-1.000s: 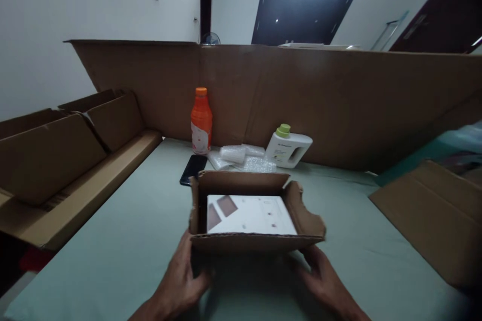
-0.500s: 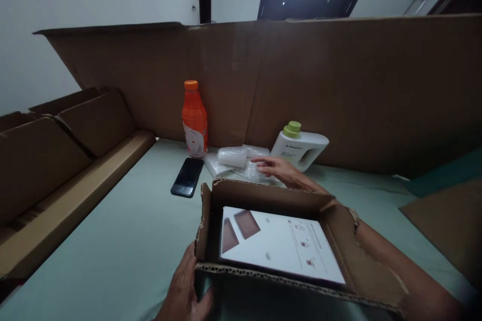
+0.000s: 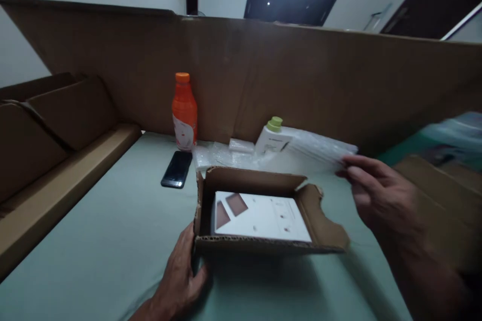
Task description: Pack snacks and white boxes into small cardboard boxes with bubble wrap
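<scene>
Your right hand (image 3: 380, 195), which was down at the bubble wrap (image 3: 320, 145), now lifts a sheet pinched in its fingers; left hand (image 3: 181, 281) grips the open box (image 3: 263, 246).

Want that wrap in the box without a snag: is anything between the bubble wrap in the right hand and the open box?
Nothing visible. The right hand holds the bubble wrap in the air, up and right of the box. The box top is open; only a white sheet lies inside. The left hand grips the box's near left corner.
</scene>
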`<move>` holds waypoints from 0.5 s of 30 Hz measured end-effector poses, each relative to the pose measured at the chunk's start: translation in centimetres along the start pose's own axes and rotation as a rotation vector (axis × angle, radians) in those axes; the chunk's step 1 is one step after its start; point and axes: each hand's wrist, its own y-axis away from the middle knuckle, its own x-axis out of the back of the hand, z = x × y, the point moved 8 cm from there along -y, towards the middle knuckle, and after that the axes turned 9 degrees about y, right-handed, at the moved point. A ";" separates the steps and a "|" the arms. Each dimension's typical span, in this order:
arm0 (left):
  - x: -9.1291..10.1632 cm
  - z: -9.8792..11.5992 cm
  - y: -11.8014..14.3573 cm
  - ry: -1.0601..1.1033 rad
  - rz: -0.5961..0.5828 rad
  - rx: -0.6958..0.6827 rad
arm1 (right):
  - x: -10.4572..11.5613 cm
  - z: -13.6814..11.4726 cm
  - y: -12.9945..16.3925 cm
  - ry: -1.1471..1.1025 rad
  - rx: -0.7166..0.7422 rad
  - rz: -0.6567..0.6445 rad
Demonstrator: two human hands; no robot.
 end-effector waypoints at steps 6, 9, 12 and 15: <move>0.7 0.9 -0.4 -0.079 0.036 0.056 | 7.6 7.3 13.8 0.215 -0.241 -0.150; 1.2 1.6 -0.3 -0.095 -0.005 0.115 | 6.2 7.6 19.4 0.294 -0.191 -0.660; 2.5 2.8 -0.4 -0.088 -0.036 0.131 | 8.5 5.1 19.5 0.442 -0.074 -0.566; 3.8 3.7 -0.9 -0.093 -0.024 0.176 | 8.2 2.3 17.2 0.453 -0.009 -0.449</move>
